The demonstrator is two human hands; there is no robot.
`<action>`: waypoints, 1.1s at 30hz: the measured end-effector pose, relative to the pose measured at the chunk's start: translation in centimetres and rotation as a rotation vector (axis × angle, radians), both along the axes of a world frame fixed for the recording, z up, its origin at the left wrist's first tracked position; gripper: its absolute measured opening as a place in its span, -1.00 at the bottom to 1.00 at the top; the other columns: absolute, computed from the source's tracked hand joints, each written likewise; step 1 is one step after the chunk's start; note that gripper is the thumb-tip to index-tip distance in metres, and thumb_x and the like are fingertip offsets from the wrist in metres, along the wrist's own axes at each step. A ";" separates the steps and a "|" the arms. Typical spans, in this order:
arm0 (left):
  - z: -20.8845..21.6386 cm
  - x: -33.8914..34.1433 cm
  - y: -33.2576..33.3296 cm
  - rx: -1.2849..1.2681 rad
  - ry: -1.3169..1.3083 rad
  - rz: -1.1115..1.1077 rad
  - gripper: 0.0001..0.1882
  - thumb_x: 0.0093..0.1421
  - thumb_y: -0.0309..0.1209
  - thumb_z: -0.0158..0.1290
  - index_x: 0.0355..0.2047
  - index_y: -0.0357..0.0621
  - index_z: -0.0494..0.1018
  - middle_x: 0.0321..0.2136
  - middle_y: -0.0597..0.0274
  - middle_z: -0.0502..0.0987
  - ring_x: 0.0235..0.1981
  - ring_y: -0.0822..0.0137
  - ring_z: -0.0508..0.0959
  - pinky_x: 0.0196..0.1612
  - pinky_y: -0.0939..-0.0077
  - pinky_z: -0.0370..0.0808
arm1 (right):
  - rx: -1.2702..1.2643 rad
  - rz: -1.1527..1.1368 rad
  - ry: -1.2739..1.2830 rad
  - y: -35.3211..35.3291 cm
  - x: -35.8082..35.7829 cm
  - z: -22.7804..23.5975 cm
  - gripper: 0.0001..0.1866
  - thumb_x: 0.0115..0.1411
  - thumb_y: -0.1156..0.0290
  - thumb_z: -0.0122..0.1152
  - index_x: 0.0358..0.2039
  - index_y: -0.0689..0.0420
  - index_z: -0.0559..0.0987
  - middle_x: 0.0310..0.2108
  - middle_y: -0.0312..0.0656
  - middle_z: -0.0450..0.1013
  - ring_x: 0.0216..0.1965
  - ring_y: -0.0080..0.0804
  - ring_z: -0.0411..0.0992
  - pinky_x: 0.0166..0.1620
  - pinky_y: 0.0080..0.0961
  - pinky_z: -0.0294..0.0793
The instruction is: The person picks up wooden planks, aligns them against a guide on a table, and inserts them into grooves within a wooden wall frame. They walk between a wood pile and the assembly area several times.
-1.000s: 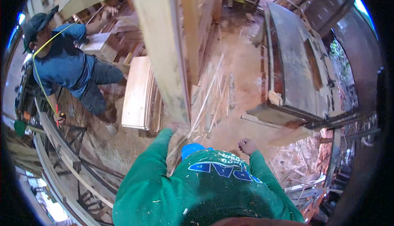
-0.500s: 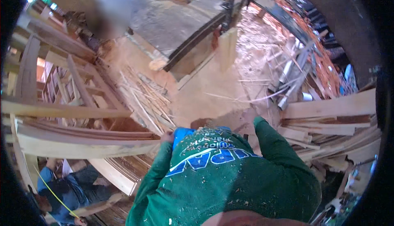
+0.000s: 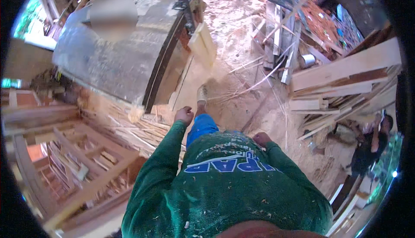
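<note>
Shifted leftward since the earlier frame, the counter (image 3: 116, 60) at upper left slants its dark edge (image 3: 165, 63) down to a corner left of the nearer left hand (image 3: 183, 115), whose fingers, like the right hand (image 3: 260, 139), look curled, how tightly I cannot tell.

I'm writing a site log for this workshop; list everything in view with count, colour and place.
table: one, grey top, upper left
post: at least one, dark, table's far right corner
panel: one, pale yellow, beside table
beams: several, greyish, upper right
tub: one, white, right of beams
boards: several, light brown, right
strips: many, tan, floor below table
frames: count unclear, brown, lower left
co-worker: one, dark clothing, far right
shirt: one, green, lower centre
shorts: one pair, blue, centre
left hand: one, bare, centre
right hand: one, bare, right of centre
</note>
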State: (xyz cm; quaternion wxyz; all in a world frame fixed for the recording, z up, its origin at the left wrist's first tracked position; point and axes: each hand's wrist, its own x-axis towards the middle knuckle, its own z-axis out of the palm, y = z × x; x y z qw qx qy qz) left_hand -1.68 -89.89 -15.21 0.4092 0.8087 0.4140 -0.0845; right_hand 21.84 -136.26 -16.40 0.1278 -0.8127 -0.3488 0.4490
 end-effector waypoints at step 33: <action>-14.3 48.1 20.6 0.098 0.500 -0.420 -0.47 0.07 -0.09 0.25 -0.01 -0.14 0.59 -0.12 -0.08 0.64 -0.05 -0.04 0.64 0.02 0.09 0.59 | -0.309 -0.932 0.009 17.8 0.9 16.4 -0.67 0.31 0.10 0.13 -0.19 0.10 0.64 -0.19 0.03 0.60 -0.21 0.11 0.58 -0.13 -0.08 0.60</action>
